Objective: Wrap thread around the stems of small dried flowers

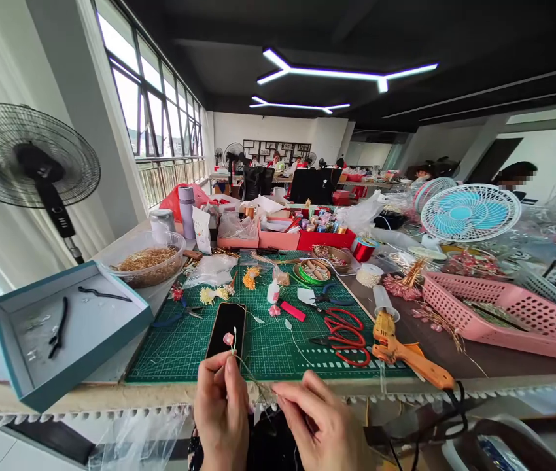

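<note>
— Starting big: wide cluttered surface [479, 360] across the lower half of the frame, green cutting mat [268, 347] at lower centre, pink basket [498, 314] at right, teal box [76, 333] at lower left.

— And nearer the hands?

— Orange glue gun [405, 353] lying right of the mat, red scissors [347, 333] just beside it on the mat's right edge, black phone [226, 327] flat on the mat just above the hands.

— State of the hands?

— Both closed in fine pinches at bottom centre. Left hand [222, 412] gripping a thin wire stem [246, 366] a little below a small pink flower bud [229, 338]. Right hand [322, 425] nipping the stem's lower end between thumb and fingertips; exact contact too fine to tell.

— Step in hand, by the look of it?

— Most likely wrapping or twisting the stem below the bud, held in the air over the front edge of the surface, touching nothing but the fingers.

— Needs of a further move?

— Probably a steady left pinch to keep the bud from turning, plus small, even turns from the right fingertips; too much pull likely to bend so thin a wire.

— Direction and long axis?

— Bud end pointing up, towards the phone and the top of the frame. Long axis slanting from the bud at upper left down to the right hand at lower right, with a slight curve.
</note>
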Demonstrator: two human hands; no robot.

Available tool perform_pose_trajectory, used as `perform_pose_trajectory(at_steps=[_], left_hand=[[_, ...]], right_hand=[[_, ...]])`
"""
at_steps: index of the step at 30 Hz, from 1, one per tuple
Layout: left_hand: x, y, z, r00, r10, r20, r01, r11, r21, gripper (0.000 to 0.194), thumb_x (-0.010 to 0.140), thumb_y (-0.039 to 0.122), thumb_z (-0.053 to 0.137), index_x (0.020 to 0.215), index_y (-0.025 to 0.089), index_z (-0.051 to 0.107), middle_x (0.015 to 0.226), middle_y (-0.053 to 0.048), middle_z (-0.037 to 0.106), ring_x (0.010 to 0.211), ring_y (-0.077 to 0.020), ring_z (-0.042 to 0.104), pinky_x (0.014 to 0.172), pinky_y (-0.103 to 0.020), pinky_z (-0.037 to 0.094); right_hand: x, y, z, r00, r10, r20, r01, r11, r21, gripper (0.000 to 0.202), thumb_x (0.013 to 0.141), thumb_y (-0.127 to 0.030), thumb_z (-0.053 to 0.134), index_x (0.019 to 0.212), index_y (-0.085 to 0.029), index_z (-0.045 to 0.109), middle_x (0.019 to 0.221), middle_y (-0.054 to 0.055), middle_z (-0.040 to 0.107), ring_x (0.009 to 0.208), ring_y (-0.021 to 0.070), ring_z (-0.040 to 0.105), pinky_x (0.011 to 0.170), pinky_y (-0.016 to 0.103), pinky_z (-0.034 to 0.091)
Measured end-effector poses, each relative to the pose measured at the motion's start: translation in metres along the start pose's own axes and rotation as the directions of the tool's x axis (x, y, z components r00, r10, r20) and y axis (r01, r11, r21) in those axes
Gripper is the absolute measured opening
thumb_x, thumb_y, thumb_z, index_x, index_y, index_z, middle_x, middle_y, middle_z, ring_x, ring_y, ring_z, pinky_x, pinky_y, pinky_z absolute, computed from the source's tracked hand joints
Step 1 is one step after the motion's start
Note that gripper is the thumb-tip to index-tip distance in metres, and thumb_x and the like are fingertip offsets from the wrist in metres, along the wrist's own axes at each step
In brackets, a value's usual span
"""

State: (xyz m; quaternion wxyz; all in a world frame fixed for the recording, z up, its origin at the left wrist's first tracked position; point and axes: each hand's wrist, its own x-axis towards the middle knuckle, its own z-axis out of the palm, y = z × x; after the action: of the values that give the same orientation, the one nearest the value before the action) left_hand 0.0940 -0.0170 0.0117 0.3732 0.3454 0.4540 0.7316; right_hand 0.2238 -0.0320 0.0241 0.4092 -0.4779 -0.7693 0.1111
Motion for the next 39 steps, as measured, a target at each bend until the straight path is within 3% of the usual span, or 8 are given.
perform_pose_trajectory(at_steps=[4,9,14,18,22,26,34,39], left_hand=[[0.009,0.012,-0.004,0.983,0.091,0.16,-0.142,0.927,0.348,0.022,0.09,0.043,0.046,0.085,0.022,0.05,0.047,0.009,0.047,0.038,-0.0077,0.04,0.04,-0.018,0.03],[0.023,0.013,0.001,0.919,-0.107,0.379,-0.048,0.925,0.376,0.021,0.084,0.038,0.055,0.073,0.02,0.051,0.041,0.01,0.041,0.036,-0.0062,0.033,0.039,-0.018,0.02],[0.032,0.003,0.001,0.83,-0.278,0.483,0.12,0.936,0.332,0.03,0.084,0.048,0.05,0.074,0.02,0.047,0.034,0.01,0.044,0.027,-0.0065,0.032,0.032,-0.017,0.022],[0.037,0.009,-0.008,0.856,-0.229,0.464,0.121,0.96,0.251,0.036,0.082,0.054,0.053,0.075,0.019,0.047,0.037,0.011,0.044,0.03,-0.0047,0.033,0.034,-0.016,0.023],[0.032,0.02,-0.016,0.861,-0.14,0.49,0.087,0.988,0.13,0.033,0.085,0.053,0.053,0.079,0.02,0.047,0.052,0.006,0.058,0.045,-0.0064,0.048,0.047,-0.017,0.039],[0.015,0.017,-0.013,0.823,-0.09,0.561,0.137,0.99,-0.042,0.024,0.089,0.044,0.053,0.083,0.02,0.05,0.052,0.005,0.061,0.046,-0.0066,0.05,0.047,-0.017,0.038],[-0.001,0.001,-0.004,0.948,-0.166,0.273,0.235,0.94,-0.246,0.021,0.09,0.04,0.052,0.079,0.023,0.048,0.041,0.01,0.051,0.035,-0.0049,0.041,0.038,-0.014,0.034],[-0.006,0.003,-0.006,0.942,-0.304,0.145,0.336,0.88,-0.336,0.027,0.079,0.047,0.065,0.073,0.023,0.053,0.038,0.009,0.049,0.032,-0.0066,0.043,0.033,-0.015,0.035]], right_hand=[[0.01,-0.009,-0.017,0.963,-0.2,0.18,0.262,0.855,-0.448,0.025,0.086,-0.007,0.047,0.082,-0.023,0.066,0.072,0.001,0.058,0.057,0.0164,0.056,0.053,0.028,0.032],[0.04,-0.015,-0.047,0.812,-0.205,0.546,0.413,0.863,-0.291,0.016,0.085,-0.012,0.06,0.076,-0.023,0.067,0.074,-0.002,0.061,0.066,0.0146,0.056,0.059,0.027,0.032],[0.058,-0.003,-0.055,0.669,-0.095,0.737,-0.092,0.973,0.209,0.011,0.077,-0.018,0.072,0.084,-0.025,0.076,0.069,-0.004,0.061,0.066,0.0087,0.054,0.06,0.019,0.035],[0.048,0.014,-0.035,0.514,0.04,0.857,-0.69,0.613,0.385,0.02,0.062,-0.033,0.079,0.073,-0.016,0.075,0.067,-0.001,0.064,0.051,0.0056,0.048,0.043,0.016,0.029],[0.036,0.017,-0.018,0.321,0.124,0.939,-0.907,0.326,0.266,0.025,0.051,-0.03,0.082,0.065,-0.014,0.069,0.068,0.002,0.067,0.043,0.0039,0.048,0.031,0.015,0.018],[0.031,0.011,-0.014,0.334,0.117,0.935,-0.917,0.27,0.294,0.029,0.052,-0.032,0.083,0.068,-0.013,0.066,0.07,0.002,0.066,0.045,0.0032,0.049,0.032,0.013,0.02],[0.015,0.007,-0.005,0.443,0.155,0.883,-0.897,0.081,0.436,0.045,0.057,-0.049,0.084,0.072,-0.016,0.058,0.045,-0.009,0.049,0.03,-0.001,0.019,0.033,0.018,0.008],[0.003,0.001,0.005,0.596,0.278,0.753,-0.803,0.235,0.548,0.047,0.064,-0.059,0.075,0.08,-0.018,0.058,0.054,-0.009,0.046,0.037,0.001,0.023,0.036,0.016,0.017]])
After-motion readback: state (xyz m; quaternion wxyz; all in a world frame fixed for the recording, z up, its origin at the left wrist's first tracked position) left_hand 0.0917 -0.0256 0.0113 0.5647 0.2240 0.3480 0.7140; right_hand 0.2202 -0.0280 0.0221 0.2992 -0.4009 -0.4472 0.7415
